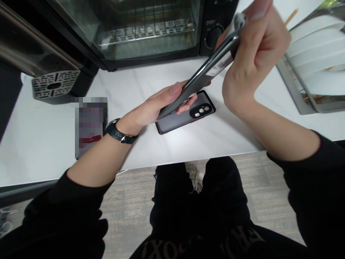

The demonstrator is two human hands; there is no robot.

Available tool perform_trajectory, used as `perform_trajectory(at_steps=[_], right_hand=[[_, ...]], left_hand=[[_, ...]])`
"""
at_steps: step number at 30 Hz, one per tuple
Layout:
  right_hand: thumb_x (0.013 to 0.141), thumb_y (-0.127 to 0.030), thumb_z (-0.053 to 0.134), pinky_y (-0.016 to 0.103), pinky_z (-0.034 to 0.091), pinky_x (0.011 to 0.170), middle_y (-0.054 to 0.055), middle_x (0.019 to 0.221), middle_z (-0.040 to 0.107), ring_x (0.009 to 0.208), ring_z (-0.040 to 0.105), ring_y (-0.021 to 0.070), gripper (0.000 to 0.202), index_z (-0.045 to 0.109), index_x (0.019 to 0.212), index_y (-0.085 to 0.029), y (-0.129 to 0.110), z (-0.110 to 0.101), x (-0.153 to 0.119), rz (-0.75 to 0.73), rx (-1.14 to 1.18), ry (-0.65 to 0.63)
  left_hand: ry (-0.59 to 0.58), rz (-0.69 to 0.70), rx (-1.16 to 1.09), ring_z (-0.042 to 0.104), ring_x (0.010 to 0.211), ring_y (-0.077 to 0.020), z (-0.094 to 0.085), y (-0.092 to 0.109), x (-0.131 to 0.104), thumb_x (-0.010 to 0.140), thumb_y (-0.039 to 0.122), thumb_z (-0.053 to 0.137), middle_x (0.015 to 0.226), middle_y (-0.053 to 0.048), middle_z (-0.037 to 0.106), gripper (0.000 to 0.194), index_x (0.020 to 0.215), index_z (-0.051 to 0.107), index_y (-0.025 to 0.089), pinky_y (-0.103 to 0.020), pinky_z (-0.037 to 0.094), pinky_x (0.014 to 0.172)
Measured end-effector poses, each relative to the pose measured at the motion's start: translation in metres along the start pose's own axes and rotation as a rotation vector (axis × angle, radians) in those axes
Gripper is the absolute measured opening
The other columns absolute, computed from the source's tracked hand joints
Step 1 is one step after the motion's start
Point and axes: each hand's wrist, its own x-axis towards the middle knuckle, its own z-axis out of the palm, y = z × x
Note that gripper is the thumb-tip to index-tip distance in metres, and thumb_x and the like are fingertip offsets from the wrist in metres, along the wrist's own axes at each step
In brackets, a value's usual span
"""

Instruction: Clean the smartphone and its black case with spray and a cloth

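A dark phone (pixel 199 73) is held tilted above the white counter (pixel 140 151), its upper end raised to the right. My left hand (pixel 164 100) wraps round its lower end, thumb on one side and fingers on the other. At the raised end, my right hand (pixel 256 50) is closed in a pinch on a crumpled whitish cloth or tissue (pixel 238 22), which touches the phone's edge. Beneath the phone, a translucent phone case (pixel 172 122) with a black rim and camera cutouts lies on the counter, partly hidden by my left hand.
Behind stands a toaster oven (pixel 151 59). A machine with a slotted drip tray (pixel 55 84) is at the left, near a pixelated flat object (pixel 90 126). White plates (pixel 320 46) stand in a metal rack (pixel 296 86) at the right. The counter's front edge is close to my legs.
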Motion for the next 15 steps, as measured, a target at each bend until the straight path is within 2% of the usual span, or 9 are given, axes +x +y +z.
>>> perform_trajectory(at_steps=[4, 7, 8, 9, 10, 12, 14, 15], right_hand=[[0.11, -0.068, 0.029, 0.036, 0.061, 0.092, 0.003, 0.092, 0.064, 0.106, 0.074, 0.0217, 0.059, 0.064, 0.094, -0.024, -0.006, 0.011, -0.003, 0.009, 0.035, 0.058], [0.115, -0.049, 0.031, 0.034, 0.057, 0.091, 0.0, 0.087, 0.065, 0.091, 0.071, 0.0168, 0.049, 0.066, 0.091, -0.023, -0.01, 0.022, -0.005, -0.08, 0.06, 0.28], [0.116, -0.041, 0.032, 0.035, 0.056, 0.091, 0.0, 0.087, 0.068, 0.088, 0.07, 0.0165, 0.047, 0.068, 0.091, -0.023, -0.01, 0.024, -0.006, -0.127, 0.046, 0.315], [0.116, -0.036, 0.034, 0.037, 0.055, 0.092, 0.001, 0.088, 0.071, 0.088, 0.069, 0.0174, 0.046, 0.07, 0.091, -0.023, -0.01, 0.026, -0.006, -0.18, 0.01, 0.295], [0.115, -0.033, 0.036, 0.039, 0.054, 0.093, 0.002, 0.089, 0.074, 0.09, 0.069, 0.0193, 0.045, 0.073, 0.091, -0.023, -0.009, 0.027, -0.007, -0.223, -0.046, 0.219], [0.113, -0.033, 0.038, 0.045, 0.054, 0.098, 0.003, 0.093, 0.078, 0.101, 0.069, 0.0243, 0.043, 0.076, 0.093, -0.024, -0.004, 0.026, -0.007, -0.274, -0.181, 0.0], [0.111, -0.034, 0.041, 0.052, 0.049, 0.114, 0.002, 0.097, 0.079, 0.111, 0.068, 0.0264, 0.039, 0.076, 0.097, -0.026, 0.001, 0.025, -0.008, -0.299, -0.287, -0.112], [0.111, -0.034, 0.042, 0.054, 0.043, 0.124, 0.001, 0.1, 0.08, 0.116, 0.069, 0.0259, 0.035, 0.076, 0.101, -0.028, 0.004, 0.025, -0.009, -0.319, -0.308, -0.145]], left_hand=[[-0.065, -0.06, -0.106, 0.044, 0.055, -0.0071, -0.001, 0.001, 0.005, 0.083, 0.07, 0.077, 0.088, -0.003, 0.056, 0.059, 0.113, 0.078, 0.02, -0.022, 0.036, 0.046], [-0.038, -0.166, -0.149, 0.043, 0.049, -0.005, -0.001, -0.002, 0.01, 0.088, 0.074, 0.071, 0.081, -0.002, 0.054, 0.058, 0.094, 0.075, 0.017, -0.019, 0.028, 0.039], [-0.021, -0.201, -0.165, 0.043, 0.048, -0.0046, 0.0, -0.004, 0.011, 0.091, 0.073, 0.068, 0.08, -0.002, 0.054, 0.057, 0.088, 0.072, 0.016, -0.019, 0.028, 0.038], [-0.003, -0.23, -0.183, 0.042, 0.046, -0.0042, 0.001, -0.005, 0.012, 0.094, 0.071, 0.066, 0.078, -0.002, 0.055, 0.056, 0.083, 0.069, 0.016, -0.018, 0.028, 0.037], [0.017, -0.253, -0.199, 0.042, 0.044, -0.004, 0.003, -0.006, 0.012, 0.096, 0.068, 0.064, 0.077, -0.002, 0.056, 0.055, 0.079, 0.066, 0.016, -0.018, 0.028, 0.036], [0.071, -0.276, -0.24, 0.043, 0.043, -0.0042, 0.007, -0.007, 0.014, 0.099, 0.065, 0.063, 0.075, -0.002, 0.057, 0.053, 0.077, 0.063, 0.016, -0.018, 0.028, 0.035], [0.154, -0.277, -0.281, 0.045, 0.042, -0.0052, 0.01, -0.008, 0.015, 0.101, 0.06, 0.062, 0.073, -0.002, 0.058, 0.049, 0.078, 0.061, 0.017, -0.018, 0.028, 0.034], [0.207, -0.267, -0.3, 0.047, 0.043, -0.0057, 0.011, -0.009, 0.016, 0.103, 0.056, 0.06, 0.071, -0.001, 0.058, 0.047, 0.078, 0.06, 0.017, -0.017, 0.028, 0.034]])
